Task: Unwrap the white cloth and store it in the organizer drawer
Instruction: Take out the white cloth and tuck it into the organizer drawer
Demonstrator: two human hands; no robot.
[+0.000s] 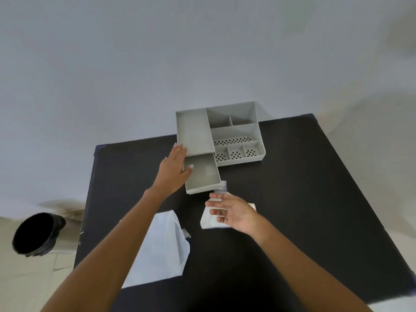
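A grey organizer (236,131) stands at the far side of the black table (304,199), and its drawer (202,176) is pulled out toward me with nothing in it. My left hand (173,172) holds the drawer's left wall, thumb over the wall and fingers reaching up to the organizer's corner. A folded white cloth (207,222) lies on the table just in front of the drawer. My right hand (231,213) hovers over the cloth with fingers spread and palm turned left, and hides most of it.
A flat white wrapper (157,251) lies on the table beside my left forearm. A small pale object (221,186) sits at the drawer's front right corner. A black bin (36,235) stands on the floor to the left of the table.
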